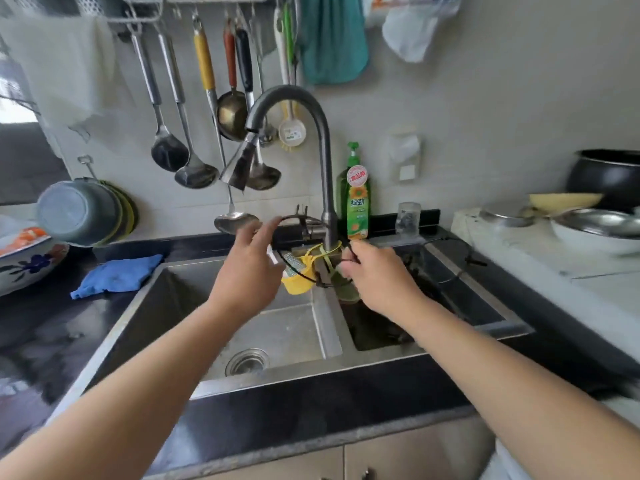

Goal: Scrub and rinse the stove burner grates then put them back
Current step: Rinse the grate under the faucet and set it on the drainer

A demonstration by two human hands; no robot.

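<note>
Now both hands are raised over the double sink (332, 327), right at the base of the gooseneck faucet (325, 188). A thin black wire burner grate (294, 221) is held up there, its ring seen running from the left hand across to the right, in front of the faucet stem and above the divider between the two basins. The left hand (251, 268) is turned sideways with fingers extended along the ring's upper left edge; whether the thumb is closed under the wire cannot be told. The right hand (377, 275) is curled, and the wire on the right side appears to be pinched between its fingertips. A yellow holder (298, 285) is hung from the faucet just behind the ring. A second wire grate (450, 258) is seen lying at the far rim of the right basin. No water is seen running from the spray head (242, 164).

As for handling, the grate is judged to be light and stiff, a bare metal ring with small prongs (302, 210), likely slick when wet or greasy. It is best taken on the ring itself, at two opposite points, clear of the prongs, so it is not twisted or snagged on the holder's straps. A green dish soap bottle (356, 199) is stood beside the faucet, close at hand for scrubbing.
</note>
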